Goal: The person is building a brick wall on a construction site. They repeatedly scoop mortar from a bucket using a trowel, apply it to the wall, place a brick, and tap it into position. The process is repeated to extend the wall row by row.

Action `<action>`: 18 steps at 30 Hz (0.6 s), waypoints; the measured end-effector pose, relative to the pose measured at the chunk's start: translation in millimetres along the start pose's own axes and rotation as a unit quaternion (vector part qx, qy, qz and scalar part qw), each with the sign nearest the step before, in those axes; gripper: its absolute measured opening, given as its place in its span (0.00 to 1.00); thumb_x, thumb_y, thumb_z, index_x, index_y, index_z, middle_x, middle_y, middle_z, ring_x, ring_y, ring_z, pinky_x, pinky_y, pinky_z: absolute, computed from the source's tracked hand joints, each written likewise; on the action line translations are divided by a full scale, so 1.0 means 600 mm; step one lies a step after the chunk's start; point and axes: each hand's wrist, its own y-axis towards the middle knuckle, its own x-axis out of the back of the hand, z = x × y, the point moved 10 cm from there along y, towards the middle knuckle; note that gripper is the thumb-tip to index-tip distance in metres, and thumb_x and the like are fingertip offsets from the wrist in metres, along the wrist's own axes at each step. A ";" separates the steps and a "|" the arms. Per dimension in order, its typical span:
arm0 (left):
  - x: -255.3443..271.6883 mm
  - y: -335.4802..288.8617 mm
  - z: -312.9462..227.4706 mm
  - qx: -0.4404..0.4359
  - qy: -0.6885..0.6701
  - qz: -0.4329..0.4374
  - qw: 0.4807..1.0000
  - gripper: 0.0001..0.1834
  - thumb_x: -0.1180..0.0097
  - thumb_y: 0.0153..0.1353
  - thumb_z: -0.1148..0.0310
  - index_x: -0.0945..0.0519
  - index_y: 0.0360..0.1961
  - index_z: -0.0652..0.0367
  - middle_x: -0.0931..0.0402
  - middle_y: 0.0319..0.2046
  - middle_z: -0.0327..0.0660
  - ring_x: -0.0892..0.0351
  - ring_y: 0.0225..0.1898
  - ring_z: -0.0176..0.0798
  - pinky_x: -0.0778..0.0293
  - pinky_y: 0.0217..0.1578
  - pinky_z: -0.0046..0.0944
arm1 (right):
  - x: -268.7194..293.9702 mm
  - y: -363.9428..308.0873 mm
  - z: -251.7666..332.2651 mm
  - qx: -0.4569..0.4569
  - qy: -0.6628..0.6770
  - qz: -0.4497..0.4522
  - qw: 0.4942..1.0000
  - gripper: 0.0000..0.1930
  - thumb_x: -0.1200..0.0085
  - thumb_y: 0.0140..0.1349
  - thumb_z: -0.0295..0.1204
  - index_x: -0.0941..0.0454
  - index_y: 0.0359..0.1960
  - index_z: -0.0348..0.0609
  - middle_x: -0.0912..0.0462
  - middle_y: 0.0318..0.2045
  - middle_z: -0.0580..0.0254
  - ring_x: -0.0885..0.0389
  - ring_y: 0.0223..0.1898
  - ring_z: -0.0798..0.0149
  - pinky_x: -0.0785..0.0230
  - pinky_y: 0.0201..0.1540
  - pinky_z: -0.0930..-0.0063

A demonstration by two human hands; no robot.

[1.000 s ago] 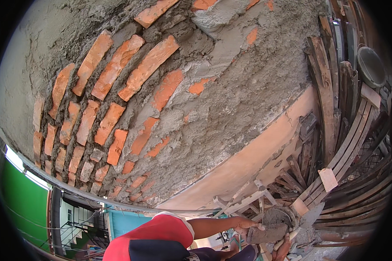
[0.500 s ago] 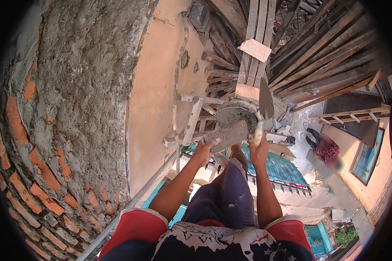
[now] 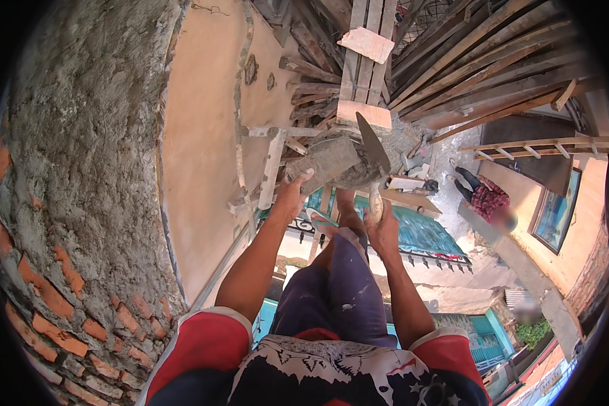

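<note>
My left hand (image 3: 294, 193) is closed on the near edge of a flat, rectangular board (image 3: 328, 160) caked with grey mortar. The handle of a trowel is gripped in my right hand (image 3: 384, 229). That trowel's pointed metal blade (image 3: 374, 150) slants up and leftward, just right of the board's far end. Beneath the two tools sits a bucket of wet grey mortar (image 3: 352, 178), partly covered by them. At the left rises a wall with rough grey plaster (image 3: 101, 128); bare bricks (image 3: 54, 298) show at its lower part.
Narrow planks (image 3: 367, 74) carrying brick pieces (image 3: 367, 44) run away ahead of me. Stacked timber (image 3: 480, 74) fills the far right. Below, a person in a checked shirt (image 3: 488, 201) is near a wooden ladder (image 3: 541, 147). A blue-green sheet (image 3: 426, 233) lies under my right arm.
The trowel blade has swung from upright to a leftward slant over the bucket. The board has tilted, its far end now raised across the bucket. The whole view has shifted somewhat.
</note>
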 end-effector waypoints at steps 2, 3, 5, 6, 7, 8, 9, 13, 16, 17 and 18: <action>-0.016 0.020 -0.032 0.003 0.031 -0.003 1.000 0.34 0.28 0.58 0.68 0.29 0.64 0.58 0.23 0.58 0.44 0.24 0.61 0.42 0.25 0.59 0.54 | 0.014 0.008 0.003 -0.012 0.027 -0.021 0.999 0.23 0.38 0.64 0.35 0.27 0.56 0.36 0.16 0.38 0.33 0.16 0.42 0.31 0.25 0.44 0.46; -0.043 0.018 -0.065 0.002 0.035 0.006 0.999 0.36 0.27 0.57 0.68 0.30 0.65 0.58 0.23 0.58 0.44 0.24 0.61 0.42 0.27 0.61 0.51 | 0.012 0.006 -0.009 -0.015 0.005 -0.018 1.000 0.23 0.37 0.64 0.36 0.26 0.55 0.36 0.15 0.38 0.34 0.15 0.41 0.33 0.24 0.44 0.47; -0.047 0.089 -0.104 -0.050 0.126 0.046 0.990 0.36 0.28 0.58 0.67 0.30 0.66 0.58 0.24 0.60 0.45 0.24 0.60 0.43 0.29 0.63 0.48 | 0.010 -0.007 -0.048 -0.019 -0.042 -0.006 0.999 0.22 0.37 0.65 0.38 0.25 0.54 0.36 0.15 0.38 0.35 0.14 0.40 0.37 0.24 0.43 0.50; -0.067 0.113 -0.118 -0.040 0.159 0.060 0.985 0.37 0.28 0.59 0.66 0.31 0.67 0.58 0.24 0.60 0.45 0.25 0.60 0.43 0.29 0.63 0.47 | 0.005 -0.012 -0.069 -0.034 -0.059 0.028 0.997 0.22 0.37 0.64 0.38 0.25 0.53 0.36 0.15 0.38 0.35 0.14 0.41 0.36 0.24 0.43 0.50; -0.099 0.130 -0.140 -0.029 0.196 0.075 0.977 0.37 0.28 0.59 0.66 0.31 0.67 0.59 0.24 0.60 0.46 0.25 0.61 0.43 0.30 0.64 0.47 | 0.000 -0.019 -0.092 -0.052 -0.074 0.059 0.994 0.22 0.36 0.64 0.38 0.24 0.52 0.35 0.15 0.38 0.34 0.14 0.41 0.35 0.24 0.43 0.50; -0.126 0.150 -0.157 -0.020 0.231 0.090 0.969 0.37 0.29 0.60 0.65 0.31 0.67 0.59 0.24 0.60 0.46 0.25 0.61 0.43 0.30 0.64 0.46 | -0.008 -0.021 -0.108 -0.068 -0.089 0.091 0.990 0.22 0.36 0.63 0.37 0.24 0.51 0.35 0.15 0.38 0.34 0.15 0.42 0.34 0.24 0.44 0.49; -0.142 0.179 -0.169 -0.033 0.257 0.088 0.962 0.37 0.28 0.60 0.64 0.31 0.67 0.60 0.24 0.61 0.46 0.26 0.62 0.43 0.31 0.65 0.46 | -0.016 -0.015 -0.108 -0.053 -0.098 0.107 0.988 0.21 0.36 0.62 0.37 0.23 0.51 0.35 0.15 0.39 0.34 0.15 0.43 0.33 0.23 0.44 0.49; -0.235 0.257 -0.181 -0.026 0.326 0.073 0.942 0.42 0.28 0.60 0.62 0.35 0.70 0.63 0.27 0.63 0.48 0.32 0.67 0.44 0.39 0.70 0.50 | -0.036 0.008 -0.122 -0.052 -0.105 0.125 0.985 0.23 0.36 0.60 0.38 0.23 0.51 0.33 0.16 0.38 0.33 0.16 0.43 0.31 0.23 0.46 0.46; -0.268 0.340 -0.154 -0.005 0.337 0.065 0.939 0.47 0.28 0.59 0.61 0.40 0.74 0.65 0.29 0.66 0.51 0.36 0.71 0.45 0.43 0.72 0.49 | -0.045 0.025 -0.153 -0.040 -0.110 0.115 0.986 0.24 0.36 0.61 0.39 0.23 0.51 0.32 0.15 0.37 0.33 0.16 0.42 0.32 0.23 0.44 0.46; -0.264 0.380 -0.138 -0.003 0.339 0.064 0.939 0.49 0.27 0.59 0.61 0.42 0.75 0.66 0.30 0.66 0.52 0.37 0.72 0.45 0.43 0.73 0.49 | -0.049 0.031 -0.159 -0.049 -0.095 0.119 0.987 0.24 0.37 0.61 0.40 0.23 0.51 0.32 0.15 0.37 0.33 0.16 0.42 0.32 0.23 0.43 0.46; -0.266 0.419 -0.124 -0.009 0.328 0.099 0.940 0.51 0.26 0.58 0.60 0.44 0.76 0.64 0.34 0.69 0.53 0.37 0.72 0.48 0.42 0.73 0.49 | -0.052 0.038 -0.155 -0.057 -0.080 0.124 0.987 0.24 0.37 0.61 0.40 0.23 0.51 0.32 0.15 0.37 0.33 0.15 0.42 0.32 0.22 0.42 0.46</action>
